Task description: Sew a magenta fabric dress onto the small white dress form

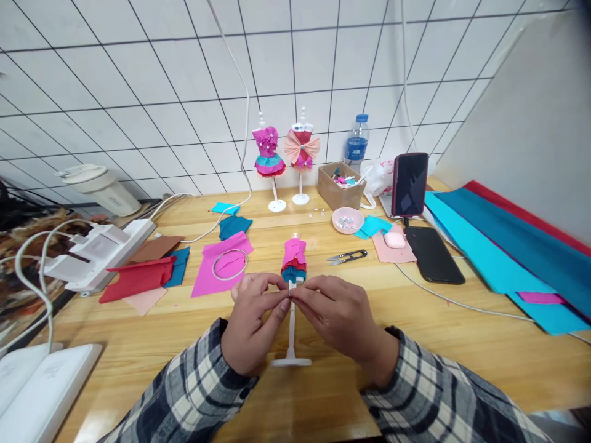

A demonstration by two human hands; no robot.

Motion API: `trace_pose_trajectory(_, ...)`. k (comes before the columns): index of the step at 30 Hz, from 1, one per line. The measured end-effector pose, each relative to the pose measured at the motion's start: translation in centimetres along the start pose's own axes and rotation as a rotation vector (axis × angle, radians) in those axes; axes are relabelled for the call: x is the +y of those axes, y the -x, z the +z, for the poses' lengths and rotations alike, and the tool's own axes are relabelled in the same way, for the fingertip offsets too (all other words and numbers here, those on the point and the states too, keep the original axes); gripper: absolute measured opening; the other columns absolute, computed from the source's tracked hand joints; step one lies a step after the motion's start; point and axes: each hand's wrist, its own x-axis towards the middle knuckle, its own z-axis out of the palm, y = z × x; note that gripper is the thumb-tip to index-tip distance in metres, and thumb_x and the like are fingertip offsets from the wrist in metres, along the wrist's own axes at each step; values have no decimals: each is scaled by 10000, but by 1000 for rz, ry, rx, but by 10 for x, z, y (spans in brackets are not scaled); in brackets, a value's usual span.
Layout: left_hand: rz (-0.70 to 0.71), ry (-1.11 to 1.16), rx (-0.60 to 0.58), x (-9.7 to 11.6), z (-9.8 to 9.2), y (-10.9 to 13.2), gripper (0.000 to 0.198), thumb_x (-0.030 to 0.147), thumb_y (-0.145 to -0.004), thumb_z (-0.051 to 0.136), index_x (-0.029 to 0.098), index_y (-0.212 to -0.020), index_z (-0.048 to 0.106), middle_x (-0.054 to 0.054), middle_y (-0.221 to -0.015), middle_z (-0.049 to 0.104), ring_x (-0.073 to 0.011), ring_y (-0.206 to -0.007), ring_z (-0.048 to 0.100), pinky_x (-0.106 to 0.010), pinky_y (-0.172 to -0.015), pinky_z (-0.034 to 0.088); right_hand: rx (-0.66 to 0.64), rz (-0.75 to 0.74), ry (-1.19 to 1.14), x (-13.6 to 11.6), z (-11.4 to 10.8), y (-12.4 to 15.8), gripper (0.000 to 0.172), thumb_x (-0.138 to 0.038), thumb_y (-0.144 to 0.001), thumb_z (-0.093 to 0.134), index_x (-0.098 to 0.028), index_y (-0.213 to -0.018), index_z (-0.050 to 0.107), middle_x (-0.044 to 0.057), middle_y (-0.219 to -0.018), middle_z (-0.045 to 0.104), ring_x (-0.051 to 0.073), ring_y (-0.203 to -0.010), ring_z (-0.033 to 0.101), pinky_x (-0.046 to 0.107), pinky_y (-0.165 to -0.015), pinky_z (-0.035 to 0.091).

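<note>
A miniature dress form (pixel 294 252) in a pink bodice with red and teal ruffles is in front of me. Its white stand (pixel 292 332) runs down between my wrists to a round base. My left hand (pixel 257 314) and my right hand (pixel 339 311) meet at the stand just below the skirt, fingertips pinched together. Something tiny and pale shows between the fingertips, too small to name. To the left lie a magenta cloth (pixel 207 271) and a silver ring (pixel 215 264). Thread snips (pixel 347 257) rest to the right.
Two dressed forms, one with a teal-edged skirt (pixel 269 163) and one with a peach bow (pixel 302 147), stand at the back. Nearby are a cardboard box (pixel 340 195), a pink bowl (pixel 348 229) of beads, a bottle (pixel 357 141), phones (pixel 434 253), cloth strips (pixel 503 246) and a power strip (pixel 106 252).
</note>
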Motion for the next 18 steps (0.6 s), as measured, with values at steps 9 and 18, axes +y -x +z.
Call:
trace_pose_trajectory(9,84,-176,61,3,3,0,240,249,-906,490,242,-873,727,-67,-938,646,-227,-890,496,-413,-770,336,10,242,-310,-3,8,-3,99,-216,-849,602,-219,-883,695,9,-830,687,111,-669,599,230,-587,455)
trace_pose_trajectory(18,57,-106,83,-2,6,-1,218,248,-895,503,224,-825,708,-60,-875,631,-214,-841,501,-395,-735,341,-6,388,-475,-2,15,-3,96,-233,-840,625,-215,-867,716,0,-765,661,91,-549,531,221,-518,438)
